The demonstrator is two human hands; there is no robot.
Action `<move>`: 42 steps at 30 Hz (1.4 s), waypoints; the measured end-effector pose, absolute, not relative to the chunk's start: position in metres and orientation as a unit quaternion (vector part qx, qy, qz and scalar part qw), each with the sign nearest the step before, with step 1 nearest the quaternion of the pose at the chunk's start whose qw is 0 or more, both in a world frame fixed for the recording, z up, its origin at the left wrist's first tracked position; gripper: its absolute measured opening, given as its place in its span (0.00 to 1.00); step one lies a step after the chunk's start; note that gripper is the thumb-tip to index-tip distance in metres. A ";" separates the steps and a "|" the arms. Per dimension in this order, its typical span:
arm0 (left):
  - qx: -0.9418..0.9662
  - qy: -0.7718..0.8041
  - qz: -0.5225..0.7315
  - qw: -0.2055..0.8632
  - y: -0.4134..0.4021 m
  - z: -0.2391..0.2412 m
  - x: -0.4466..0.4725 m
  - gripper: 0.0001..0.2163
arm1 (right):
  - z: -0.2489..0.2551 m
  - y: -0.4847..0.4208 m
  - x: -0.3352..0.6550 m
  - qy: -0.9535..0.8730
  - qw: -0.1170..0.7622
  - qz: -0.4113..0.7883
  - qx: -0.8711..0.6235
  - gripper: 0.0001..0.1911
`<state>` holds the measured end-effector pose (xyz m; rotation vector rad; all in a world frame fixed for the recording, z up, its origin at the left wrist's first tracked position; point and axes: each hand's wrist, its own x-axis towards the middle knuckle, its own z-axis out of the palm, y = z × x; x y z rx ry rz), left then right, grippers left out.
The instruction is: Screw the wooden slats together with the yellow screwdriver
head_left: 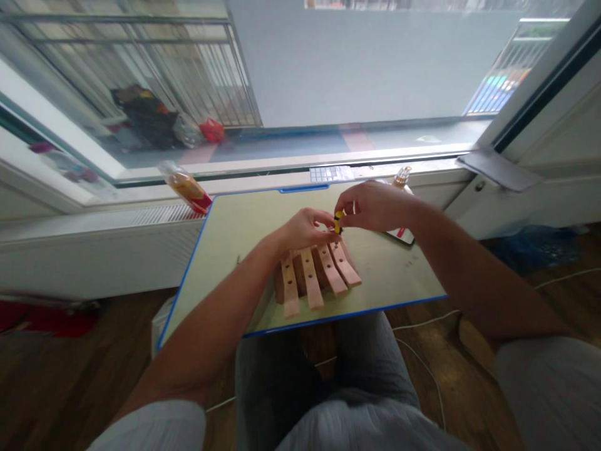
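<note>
A short yellow-and-black tool, which looks like a stubby screwdriver [338,222], stands upright over the far end of the rightmost slat. My right hand [370,205] pinches its upper part between thumb and fingertips. From the left, my left hand [307,228] closes thumb and forefinger around its lower part, just above the wood. Below lie several pale wooden slats [310,280] with drilled holes, side by side across a darker brown wooden piece [299,275]. My left hand covers the far ends of the slats, and the tool's tip is hidden.
The small table [244,232] has a blue edge. A phone-like flat object [402,236] lies partly under my right forearm, near a small glass bottle [402,176]. A drink bottle [186,188] leans at the back left, by the window. Cables [425,363] run across the floor.
</note>
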<state>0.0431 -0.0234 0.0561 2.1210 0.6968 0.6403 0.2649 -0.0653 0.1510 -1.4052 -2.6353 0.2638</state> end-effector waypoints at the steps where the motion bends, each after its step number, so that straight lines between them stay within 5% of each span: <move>1: 0.838 0.275 0.253 0.398 -0.023 0.056 0.043 0.13 | 0.151 -0.068 0.263 -0.875 0.069 0.070 -0.473 0.15; 12: 0.842 0.265 0.258 0.392 -0.013 0.054 0.030 0.15 | 0.129 -0.076 0.245 -0.847 0.089 -0.017 -0.524 0.25; 18: 0.840 0.276 0.267 0.382 -0.016 0.057 0.025 0.16 | 0.110 -0.080 0.240 -0.802 0.172 0.000 -0.571 0.21; 28: 0.799 0.295 0.336 0.402 -0.020 0.071 0.030 0.10 | 0.077 -0.082 0.248 -0.754 0.325 0.174 -0.543 0.17; 33: 0.760 0.392 0.413 0.314 -0.014 0.090 -0.026 0.12 | 0.066 -0.084 0.269 -0.661 0.463 0.290 -0.514 0.18; 36: 0.775 0.554 0.265 0.151 -0.016 0.081 -0.087 0.15 | 0.048 -0.088 0.281 -0.595 0.516 0.348 -0.509 0.18; 42: 0.801 0.583 0.084 0.109 -0.031 0.038 -0.160 0.12 | -0.005 -0.090 0.290 -0.485 0.534 0.459 -0.519 0.15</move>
